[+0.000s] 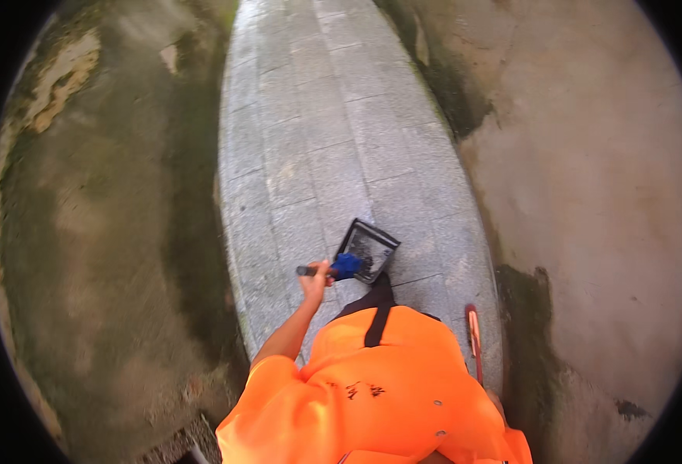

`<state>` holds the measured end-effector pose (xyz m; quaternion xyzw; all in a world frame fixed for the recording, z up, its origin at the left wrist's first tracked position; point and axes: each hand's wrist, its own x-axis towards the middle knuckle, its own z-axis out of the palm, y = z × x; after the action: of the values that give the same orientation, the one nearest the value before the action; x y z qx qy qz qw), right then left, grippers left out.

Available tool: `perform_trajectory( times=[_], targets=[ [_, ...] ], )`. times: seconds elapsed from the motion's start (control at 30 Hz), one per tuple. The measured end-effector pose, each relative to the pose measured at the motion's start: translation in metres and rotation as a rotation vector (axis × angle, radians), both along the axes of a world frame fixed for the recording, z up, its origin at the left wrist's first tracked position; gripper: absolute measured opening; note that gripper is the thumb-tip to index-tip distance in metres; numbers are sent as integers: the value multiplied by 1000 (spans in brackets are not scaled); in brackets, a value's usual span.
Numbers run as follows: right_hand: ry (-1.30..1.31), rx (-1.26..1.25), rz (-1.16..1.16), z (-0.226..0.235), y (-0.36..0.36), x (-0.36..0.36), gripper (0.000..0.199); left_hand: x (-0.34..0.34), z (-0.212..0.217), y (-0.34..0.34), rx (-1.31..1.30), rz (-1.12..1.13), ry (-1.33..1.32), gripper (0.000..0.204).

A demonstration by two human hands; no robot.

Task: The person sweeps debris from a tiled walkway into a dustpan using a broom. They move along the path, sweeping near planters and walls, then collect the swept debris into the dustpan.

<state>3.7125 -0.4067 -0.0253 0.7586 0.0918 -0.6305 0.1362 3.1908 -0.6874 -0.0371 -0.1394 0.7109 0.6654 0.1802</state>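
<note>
My left hand is closed around a short dark handle in front of my body. Beyond the fingers, the handle leads to a blue part, whose make I cannot tell. This blue part meets a black, open-fronted dustpan held low over the paving. Some dark bits show inside the pan, too small to name. On my right side, a thin reddish pole stands upright and runs down behind the orange shirt. My right hand does not show; the shirt covers that side.
A path of grey stone slabs stretches ahead from my feet. Stained, mossy concrete ground borders it on the left. Paler concrete with dark damp patches lies on the right. My orange shirt fills the lower middle.
</note>
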Motion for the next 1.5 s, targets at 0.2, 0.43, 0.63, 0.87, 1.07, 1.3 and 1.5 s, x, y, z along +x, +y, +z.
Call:
perform_trajectory(
  times=[0.2,0.43,0.63,0.87,1.07,1.3,1.5],
  targets=[
    [12,-16,111,27,13,-131,19,-66,8,-20,-32,67,56,22],
    [218,15,231,31,82,-296,13,-168,-18,-35,-39,224,69,21],
    [272,22,379,26,210,-447,12,-290,-31,-22,-73,362,48,25],
    [371,7,455,92,353,-698,17,-435,-1,-6,-90,439,53,25],
    [452,354,666,148,379,-950,25,-549,21,11,-120,469,63,24],
    [361,308,574,167,379,-995,27,-708,-6,77,-141,383,10,24],
    [126,105,331,221,319,-934,22,-799,-20,108,-117,254,-29,25]
  ],
)
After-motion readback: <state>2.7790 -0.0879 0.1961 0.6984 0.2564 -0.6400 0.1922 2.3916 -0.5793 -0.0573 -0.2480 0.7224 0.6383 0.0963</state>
